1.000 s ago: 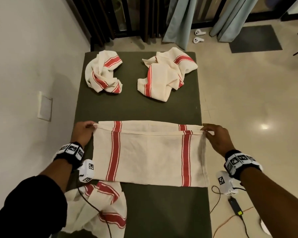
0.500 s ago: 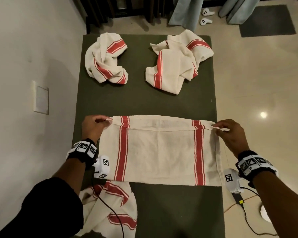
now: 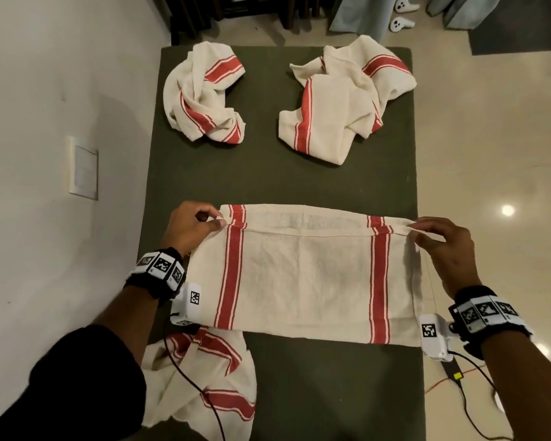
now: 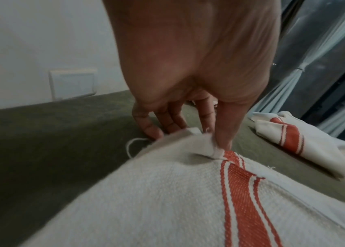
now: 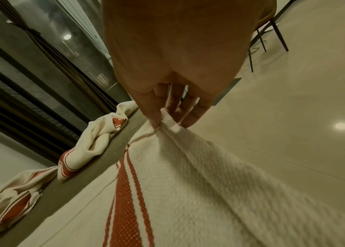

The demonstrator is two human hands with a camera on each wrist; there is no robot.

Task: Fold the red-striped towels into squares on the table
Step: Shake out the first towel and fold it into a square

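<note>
A cream towel with two red stripes lies folded in half across the dark green table. My left hand pinches its far left corner between thumb and fingers. At the far right corner, which hangs past the table's edge, my right hand pinches both layers. Two crumpled striped towels sit at the back, one left and one right. Another crumpled towel hangs over the near left edge.
A white wall with a switch plate runs along the table's left side. To the right lies tiled floor with a cable and adapter. Curtains and two white controllers are beyond the far edge.
Both hands keep pinching the far corners; the top layer's edge has been drawn slightly toward me and the towel is tauter. The head view has shifted.
</note>
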